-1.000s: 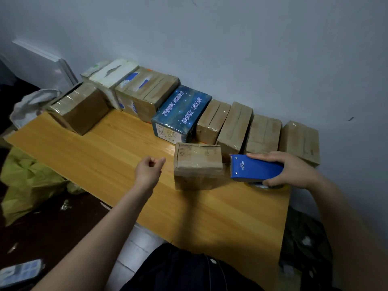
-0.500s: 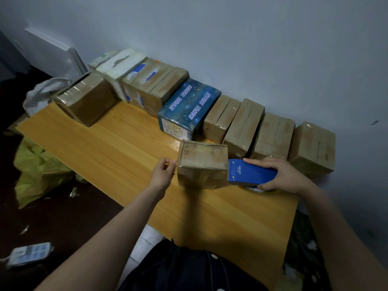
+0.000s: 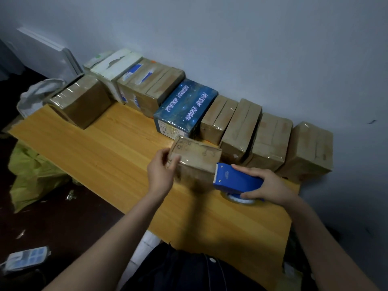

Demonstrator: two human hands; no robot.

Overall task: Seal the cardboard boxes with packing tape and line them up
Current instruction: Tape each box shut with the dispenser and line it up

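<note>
The left hand [image 3: 160,175], a loose fist clear of the box [image 3: 197,152] 1 s ago, has come across and now grips its left end, thumb on the near top edge, fingers curled over the far side; the right hand [image 3: 266,185] stays wrapped round the blue dispenser [image 3: 237,180], its toothed edge at the box's right end, its roll [image 3: 237,199] low over the table [image 3: 94,148]; the box sits mid-table, just in front of the row [image 3: 184,108] of taped boxes along the wall. The box is now braced on both ends, so I judge a strip is about to be drawn across or torn off; whether tape already spans the top is unclear.
</note>
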